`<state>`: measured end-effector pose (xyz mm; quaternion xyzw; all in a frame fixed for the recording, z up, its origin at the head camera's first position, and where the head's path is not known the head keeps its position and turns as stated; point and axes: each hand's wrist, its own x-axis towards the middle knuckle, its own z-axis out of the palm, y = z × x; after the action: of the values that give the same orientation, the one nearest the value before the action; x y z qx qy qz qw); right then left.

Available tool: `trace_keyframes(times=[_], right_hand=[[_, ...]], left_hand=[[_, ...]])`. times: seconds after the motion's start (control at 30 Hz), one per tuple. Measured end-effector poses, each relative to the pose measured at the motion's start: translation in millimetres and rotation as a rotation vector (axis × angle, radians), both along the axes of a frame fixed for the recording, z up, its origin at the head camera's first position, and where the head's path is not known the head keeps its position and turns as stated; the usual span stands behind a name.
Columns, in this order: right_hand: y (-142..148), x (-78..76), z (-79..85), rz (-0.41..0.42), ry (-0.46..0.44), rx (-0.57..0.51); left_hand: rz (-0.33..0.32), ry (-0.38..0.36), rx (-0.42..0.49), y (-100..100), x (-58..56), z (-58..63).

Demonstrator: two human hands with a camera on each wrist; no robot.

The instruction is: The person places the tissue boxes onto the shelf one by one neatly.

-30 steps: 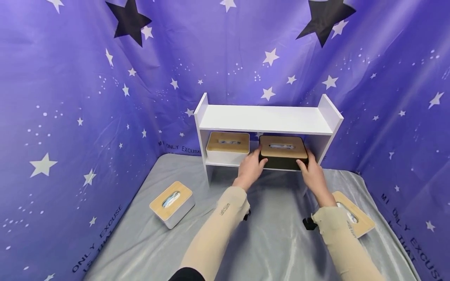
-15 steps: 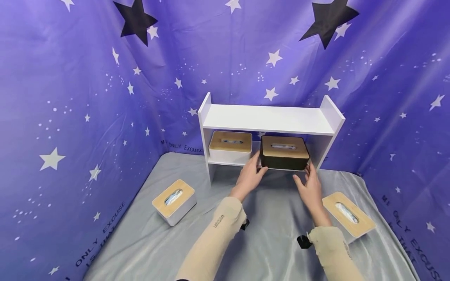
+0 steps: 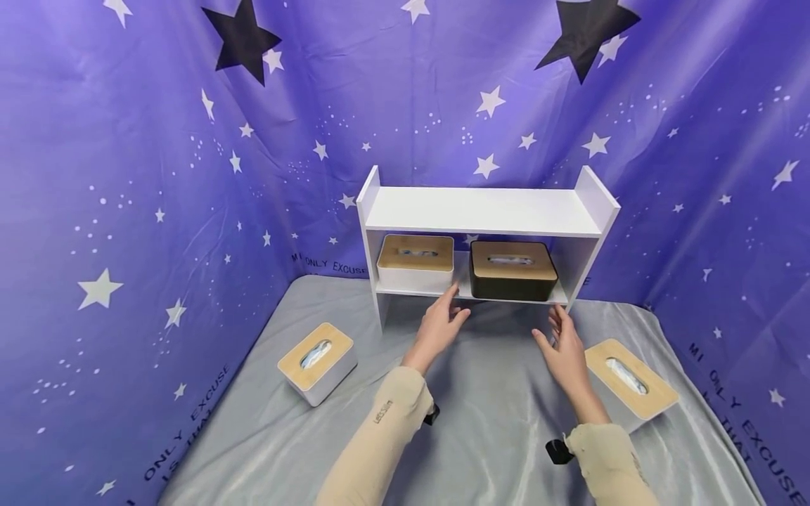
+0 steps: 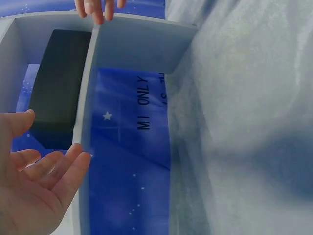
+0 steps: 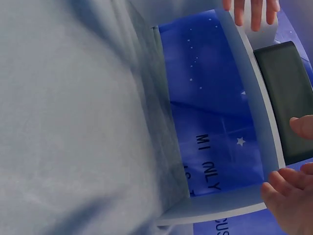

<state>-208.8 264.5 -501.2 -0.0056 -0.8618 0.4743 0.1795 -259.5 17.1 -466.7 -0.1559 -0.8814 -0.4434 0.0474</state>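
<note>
A black tissue box (image 3: 512,271) with a wooden lid stands on the right part of the white shelf's lower board. To its left sits a white tissue box (image 3: 415,263) with the same kind of lid. My left hand (image 3: 438,325) is in front of the gap between these boxes, fingers relaxed and holding nothing. Just below the black box's right corner is my right hand (image 3: 565,350), its fingers loosely spread and apart from the box. In the left wrist view, the dark side of the black box (image 4: 61,88) shows beyond my left fingers (image 4: 73,174).
The white shelf (image 3: 481,211) stands at the back against a purple star-patterned curtain (image 3: 405,105). On the grey cloth (image 3: 481,422) lie a white tissue box (image 3: 318,363) at left and another white tissue box (image 3: 633,383) at right, beside my right forearm.
Both hands have let go of the black tissue box and drawn back toward me, fingers loosening. The box stays on the shelf board.
</note>
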Motion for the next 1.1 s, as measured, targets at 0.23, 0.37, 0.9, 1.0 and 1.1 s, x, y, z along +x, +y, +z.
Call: trace_keyframes(times=[0.23, 0.37, 0.9, 1.0, 1.1], right_hand=[[6, 13.2, -9.1, -0.021, 0.035, -0.005], [13, 22.4, -13.5, -0.054, 0.032, -0.001], [53, 58.2, -12.2, -0.242, -0.088, -0.018], [60, 64.9, -12.7, -0.312, -0.081, -0.028], [68, 72.9, -13.8, -0.369, -0.087, -0.02]], left_hand=[[-0.017, 0.006, -0.011, 3, 5.4, -13.7], [-0.026, -0.008, -0.024, 11, 9.0, -20.5], [-0.087, -0.035, -0.027, 59, 18.2, -35.3], [-0.099, -0.035, -0.048, 69, 19.6, -36.4], [-0.108, -0.039, -0.06, 80, 20.9, -37.4]])
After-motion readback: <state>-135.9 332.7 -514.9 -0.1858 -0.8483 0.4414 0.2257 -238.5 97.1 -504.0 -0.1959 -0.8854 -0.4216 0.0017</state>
